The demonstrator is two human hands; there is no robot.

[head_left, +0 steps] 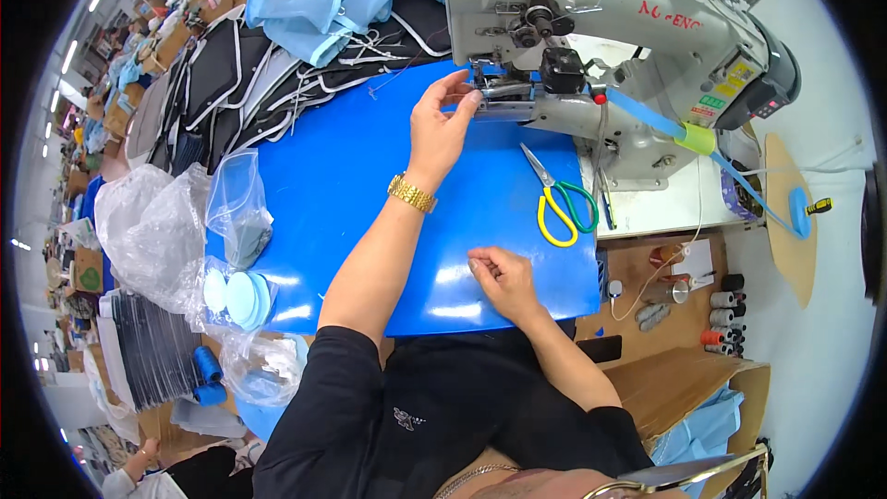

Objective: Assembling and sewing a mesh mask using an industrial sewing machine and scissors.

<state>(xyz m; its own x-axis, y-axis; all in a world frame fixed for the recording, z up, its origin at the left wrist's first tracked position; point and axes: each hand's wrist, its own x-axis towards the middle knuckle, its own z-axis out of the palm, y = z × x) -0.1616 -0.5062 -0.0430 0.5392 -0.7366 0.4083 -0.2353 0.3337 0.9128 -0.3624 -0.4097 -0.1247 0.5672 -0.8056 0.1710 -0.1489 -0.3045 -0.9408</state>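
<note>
My left hand (pixel 438 134), with a gold watch (pixel 412 192) on the wrist, reaches up to the needle area of a white sewing machine (pixel 591 0). Its fingers are bent, thumb and forefinger close together beside the machine's metal arm end (pixel 508 97); whatever they pinch is too small to make out. Over the near part of the blue work surface (pixel 342 222), my right hand (pixel 508 285) has its fingers curled in, and anything inside them is hidden. Scissors (pixel 559 206) with one yellow and one green handle lie between that hand and the machine.
Black pieces with white edging (pixel 222 74) and light blue mesh pieces (pixel 314 18) are heaped at the far left. Plastic bags (pixel 152 231) and blue discs (pixel 245 300) sit at the left edge. Blue tape (pixel 739 176) runs from the machine toward a roll at right. Thread spools (pixel 722 319) stand lower right.
</note>
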